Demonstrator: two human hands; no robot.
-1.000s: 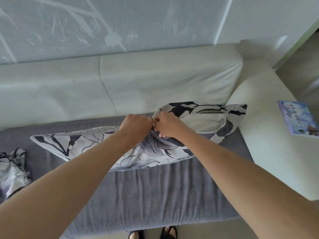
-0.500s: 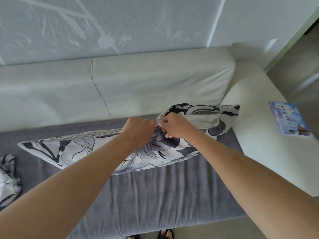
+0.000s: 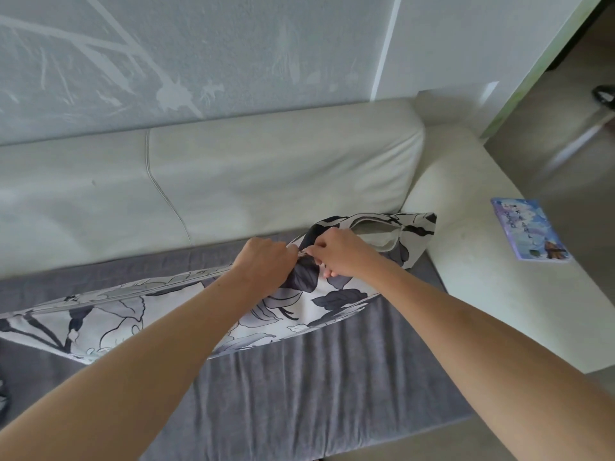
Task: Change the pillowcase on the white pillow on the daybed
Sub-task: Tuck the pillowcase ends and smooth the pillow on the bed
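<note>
Both fists pinch the pillowcase's top seam, left hand (image 3: 263, 264) touching right hand (image 3: 342, 257) | I see the floral pillowcase (image 3: 139, 311) lying lengthwise on the daybed's grey ribbed cover (image 3: 299, 387), cream leather backrest (image 3: 266, 174) behind, booklet (image 3: 529, 229) on the armrest at right | since 0.5 s ago the unclosed gap at right looks shorter | fabric smooth, leaf-printed

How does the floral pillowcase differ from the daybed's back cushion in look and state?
The floral pillowcase is white with dark leaf prints; the back cushion is plain off-white. The pillowcase lies on the grey seat, gripped by the left hand and right hand; the cushion stands against the wall, untouched. Both are soft.
</note>
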